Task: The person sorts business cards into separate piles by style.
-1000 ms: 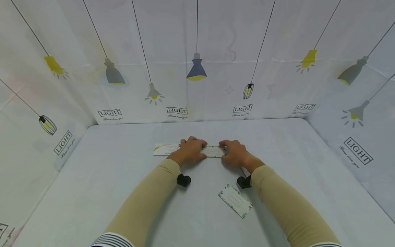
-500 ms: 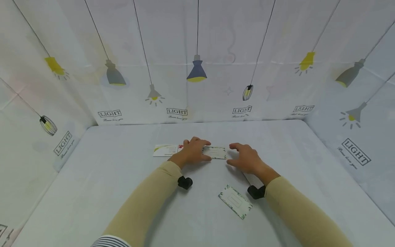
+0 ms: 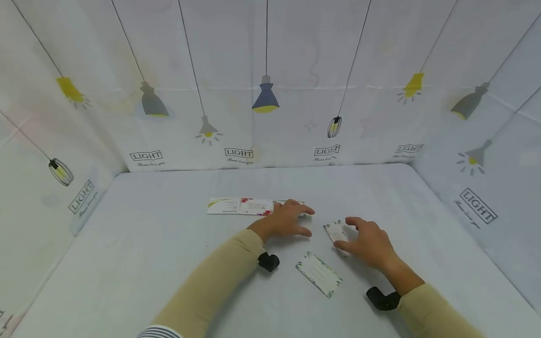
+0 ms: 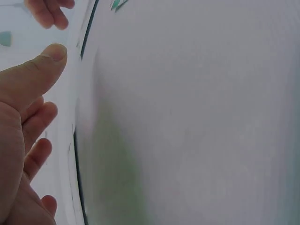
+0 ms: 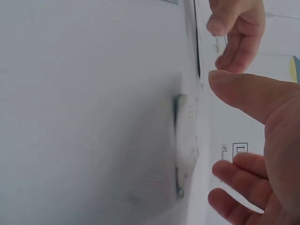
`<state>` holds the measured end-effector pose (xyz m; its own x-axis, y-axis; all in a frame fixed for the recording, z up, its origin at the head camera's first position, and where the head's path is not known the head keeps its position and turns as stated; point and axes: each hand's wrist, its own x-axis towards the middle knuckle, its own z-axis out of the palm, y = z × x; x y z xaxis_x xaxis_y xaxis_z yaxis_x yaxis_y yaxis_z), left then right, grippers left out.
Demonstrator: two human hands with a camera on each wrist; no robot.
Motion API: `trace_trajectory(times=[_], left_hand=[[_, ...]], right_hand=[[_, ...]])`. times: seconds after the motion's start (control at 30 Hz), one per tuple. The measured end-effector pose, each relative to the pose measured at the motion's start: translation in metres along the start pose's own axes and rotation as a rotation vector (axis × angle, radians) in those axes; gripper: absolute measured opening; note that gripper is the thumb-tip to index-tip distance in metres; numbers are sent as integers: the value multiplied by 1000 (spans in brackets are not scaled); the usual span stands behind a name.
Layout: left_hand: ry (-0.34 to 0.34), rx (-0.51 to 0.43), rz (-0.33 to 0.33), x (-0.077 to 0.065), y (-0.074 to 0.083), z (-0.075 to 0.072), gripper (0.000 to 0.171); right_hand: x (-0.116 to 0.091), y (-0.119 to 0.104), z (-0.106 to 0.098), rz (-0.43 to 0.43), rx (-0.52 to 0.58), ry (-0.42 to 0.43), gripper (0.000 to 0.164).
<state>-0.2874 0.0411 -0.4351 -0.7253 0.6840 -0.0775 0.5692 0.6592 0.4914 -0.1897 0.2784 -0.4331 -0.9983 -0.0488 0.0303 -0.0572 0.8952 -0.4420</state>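
Three cards lie in a row at the back of the table: a white card with a yellow-green curve [image 3: 224, 206], a card with red flowers [image 3: 255, 206], and a leaf-bordered card [image 3: 302, 215] mostly hidden by my left hand [image 3: 285, 220]. That hand hovers with fingers and thumb spread, holding nothing. To its right, my right hand [image 3: 369, 245] reaches over another leaf-bordered card [image 3: 336, 230], thumb and forefinger apart around it. The right wrist view shows this card [image 5: 187, 136] below the loosely bent fingers, apart from them.
Nearer the front lies a tilted white card with green leaf edges [image 3: 319, 274]. A white cloth covers the table [image 3: 169, 263]. Lamp-printed white curtains [image 3: 296, 56] enclose its back and sides.
My right hand has left the third card in the row and moved right and nearer to the card there. My left hand has shifted right, uncovering the red-flowered card.
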Motion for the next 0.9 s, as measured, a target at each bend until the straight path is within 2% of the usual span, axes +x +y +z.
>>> trace_trajectory(times=[0.13,0.3,0.67,0.9], left_hand=[[-3,8,5,4,9,8,59],[-8,6,12,8,16,17,57],[-26,18,0,7,19,24,64],[-48,30,-4,7,22,24,61]], right_hand=[[-7,0,5,18,-37,16,78],[-10,-3,9,23,-58,24,72],[-5,6,11,-91,89,-37,60],[1,13,10,-136,125,-83,58]])
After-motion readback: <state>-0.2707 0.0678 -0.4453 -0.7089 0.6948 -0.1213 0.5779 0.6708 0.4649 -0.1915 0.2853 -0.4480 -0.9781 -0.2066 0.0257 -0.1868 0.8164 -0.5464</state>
